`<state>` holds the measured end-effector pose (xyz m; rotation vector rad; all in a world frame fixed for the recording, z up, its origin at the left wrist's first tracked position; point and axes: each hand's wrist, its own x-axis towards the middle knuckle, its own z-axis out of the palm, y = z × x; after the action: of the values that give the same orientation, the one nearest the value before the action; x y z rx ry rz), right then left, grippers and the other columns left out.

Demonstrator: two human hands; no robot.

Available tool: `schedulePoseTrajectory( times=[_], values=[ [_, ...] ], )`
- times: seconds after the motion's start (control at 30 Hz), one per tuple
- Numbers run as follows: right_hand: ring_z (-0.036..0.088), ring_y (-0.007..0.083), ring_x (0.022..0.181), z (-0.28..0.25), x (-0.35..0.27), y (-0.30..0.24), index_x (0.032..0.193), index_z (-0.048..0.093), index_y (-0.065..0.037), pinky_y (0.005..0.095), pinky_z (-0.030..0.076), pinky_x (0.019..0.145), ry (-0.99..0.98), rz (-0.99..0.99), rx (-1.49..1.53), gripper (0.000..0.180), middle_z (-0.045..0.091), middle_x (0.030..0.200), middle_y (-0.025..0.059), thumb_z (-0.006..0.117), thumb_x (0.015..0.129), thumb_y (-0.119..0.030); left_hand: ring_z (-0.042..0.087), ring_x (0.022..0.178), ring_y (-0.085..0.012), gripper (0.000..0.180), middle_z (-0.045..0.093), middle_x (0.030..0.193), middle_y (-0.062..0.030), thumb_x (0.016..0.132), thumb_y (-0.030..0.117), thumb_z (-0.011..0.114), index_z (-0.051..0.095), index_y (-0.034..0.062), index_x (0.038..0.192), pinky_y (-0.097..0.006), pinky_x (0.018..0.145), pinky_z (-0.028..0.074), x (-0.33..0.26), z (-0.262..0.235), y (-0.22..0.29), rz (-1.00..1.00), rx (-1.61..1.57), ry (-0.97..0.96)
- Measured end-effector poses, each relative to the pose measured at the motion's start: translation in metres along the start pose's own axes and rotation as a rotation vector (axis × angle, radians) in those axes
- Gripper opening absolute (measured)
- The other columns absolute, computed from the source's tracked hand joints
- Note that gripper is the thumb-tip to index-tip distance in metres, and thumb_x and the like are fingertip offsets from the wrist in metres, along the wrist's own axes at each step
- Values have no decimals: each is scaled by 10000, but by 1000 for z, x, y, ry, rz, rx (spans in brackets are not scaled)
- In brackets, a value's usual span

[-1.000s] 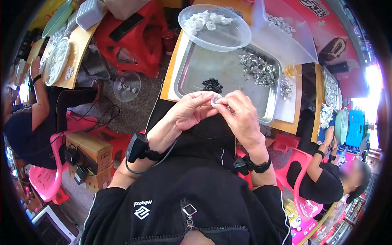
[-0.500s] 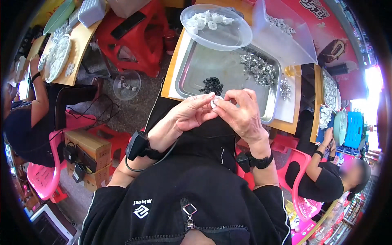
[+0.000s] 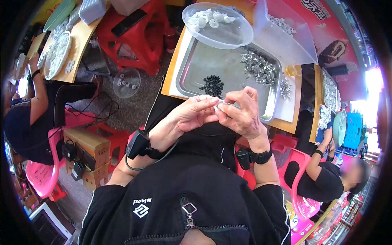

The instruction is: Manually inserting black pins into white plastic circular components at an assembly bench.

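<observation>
A small white round part (image 3: 219,103) is pinched between my two hands at the near edge of a shallow metal tray (image 3: 208,57). My left hand (image 3: 192,114) grips it from the left with thumb and fingers. From the right, the thumb and bent fingers of my right hand (image 3: 243,116) close on it and cover much of it. Just beyond the fingertips lies a heap of tiny black pieces (image 3: 212,85) in the tray. Farther right in the tray is a pile of small shiny metal pieces (image 3: 259,69).
A clear bowl (image 3: 241,37) of white parts overlaps the tray's far edge, beside a translucent bin (image 3: 286,47). Loose metal pieces (image 3: 285,89) lie right of the tray. Co-workers sit left and right; a red stool (image 3: 141,41) and cardboard boxes (image 3: 92,147) stand to the left.
The white part has turned between my fingertips and shows less now. My right fingers have curled further over it, and both hands stay in nearly the same place.
</observation>
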<state>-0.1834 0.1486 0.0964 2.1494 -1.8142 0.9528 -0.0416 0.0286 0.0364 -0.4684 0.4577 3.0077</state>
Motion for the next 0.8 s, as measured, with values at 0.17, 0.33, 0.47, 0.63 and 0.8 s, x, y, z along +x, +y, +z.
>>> schedulePoseTrajectory(
  times=[0.17,0.33,0.47,0.63,0.8],
  values=[
    [537,142,713,-1,-1,1,800,611,-138,337,354,747,5,29,129,223,563,874,-2,752,628,-124,625,840,-104,191,634,915,-27,873,217,636,621,48,961,-239,761,542,0,-4,-2,-33,43,-25],
    [530,161,740,-3,-1,-2,843,604,-142,333,354,769,-49,121,205,285,550,881,4,764,608,-119,619,891,-117,267,629,965,-60,878,276,621,614,27,974,-253,804,526,-2,-1,0,-48,138,-107],
    [527,164,749,-5,-2,-2,846,607,-144,336,354,773,-74,111,202,282,540,880,3,763,611,-125,622,877,-111,234,631,952,-50,878,213,625,615,26,1018,-243,785,547,-2,-2,-2,-65,90,-104],
    [513,143,712,-7,-1,-4,823,629,-158,338,351,767,-79,106,171,246,529,867,-7,768,620,-155,623,879,-110,238,632,959,-47,881,202,621,613,23,1037,-249,784,549,-2,-3,-3,-73,70,-83],
    [508,130,696,-8,-4,-2,815,641,-165,339,350,761,-79,72,121,230,526,860,-17,772,627,-176,624,865,-105,221,634,943,-36,878,209,623,615,33,1013,-254,787,545,-2,-4,-6,-66,56,-65]
  ],
)
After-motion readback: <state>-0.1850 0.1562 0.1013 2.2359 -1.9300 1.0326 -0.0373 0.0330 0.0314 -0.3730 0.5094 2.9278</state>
